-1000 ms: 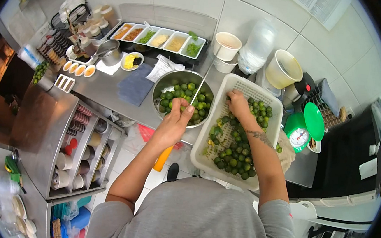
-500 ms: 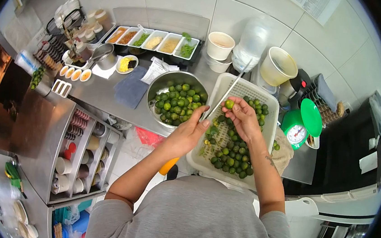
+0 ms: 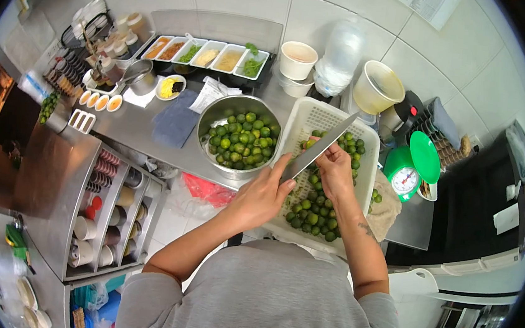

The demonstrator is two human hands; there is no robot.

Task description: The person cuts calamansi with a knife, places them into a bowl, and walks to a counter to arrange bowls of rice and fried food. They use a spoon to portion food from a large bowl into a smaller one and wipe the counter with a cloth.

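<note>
My left hand (image 3: 263, 192) is closed around the handle of a large knife, the handle hidden in my grip. The knife blade (image 3: 323, 145) points up and to the right, its broad side facing me. Close behind the blade, my right hand (image 3: 335, 171) is closed, thumb and fingers pinching a small green lime that the blade mostly covers. Both hands are above a white plastic basket (image 3: 371, 167) with many loose limes (image 3: 314, 215) in it. Left of it stands a steel bowl (image 3: 204, 118) heaped with limes (image 3: 242, 140).
A green kitchen scale (image 3: 406, 176) stands right of the basket beside a beige cloth (image 3: 385, 206). A blue-grey cloth (image 3: 174, 119) lies left of the bowl. Behind are topping trays (image 3: 209, 58), a tub (image 3: 298, 61) and a larger bucket (image 3: 378, 90). A shelf unit (image 3: 114, 213) is at left.
The knife has turned from edge-on to showing its broad side, and now crosses in front of the right fingers. The lime, plainly visible before, is mostly covered. The whole view has shifted slightly.
</note>
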